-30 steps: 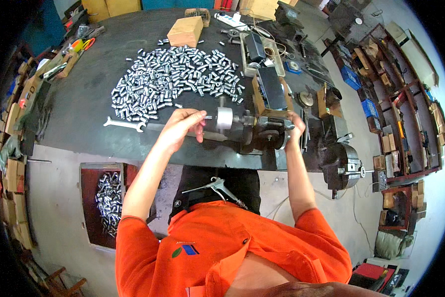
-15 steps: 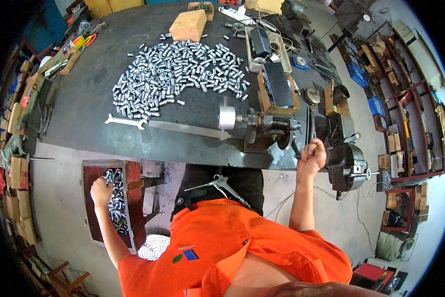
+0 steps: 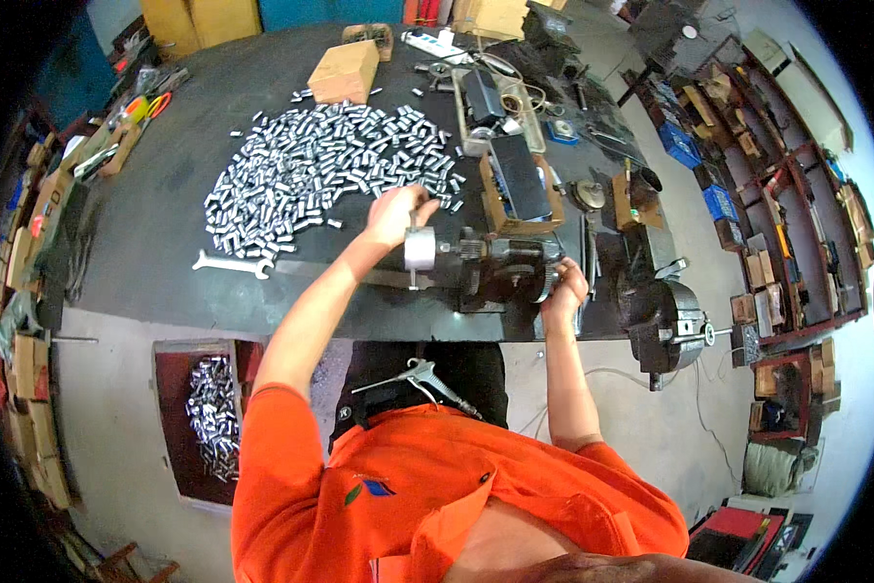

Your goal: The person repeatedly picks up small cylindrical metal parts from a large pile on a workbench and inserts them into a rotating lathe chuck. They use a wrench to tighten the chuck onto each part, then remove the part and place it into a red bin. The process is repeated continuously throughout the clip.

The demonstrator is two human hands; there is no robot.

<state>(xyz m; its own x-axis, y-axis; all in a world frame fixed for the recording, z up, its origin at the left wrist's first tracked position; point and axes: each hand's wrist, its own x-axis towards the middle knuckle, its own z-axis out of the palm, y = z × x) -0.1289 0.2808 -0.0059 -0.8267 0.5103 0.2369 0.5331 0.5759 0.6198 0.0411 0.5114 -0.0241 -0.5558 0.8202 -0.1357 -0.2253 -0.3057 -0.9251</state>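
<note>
My left hand is over the bench, just behind the cylindrical metal head of a small bench-mounted spindle device. Its fingers are curled together; whatever is in them is too small or hidden to name. Beyond it spreads a big pile of short, shiny metal sleeves. My right hand is closed at the right end of the spindle device, beside its round wheel; the part it grips is mostly covered by the fingers. A double-ended open-end wrench lies left of the device, in front of the pile.
Below the bench at left, a red-brown box contains more metal sleeves. A vise sits at the bench's right edge. An air blow gun lies at my waist. Cartons and a tool tray stand behind the device.
My left hand has come up from the red-brown box to the bench beside the metal head. My right hand has moved left to the device's right end. The view has shifted slightly.
</note>
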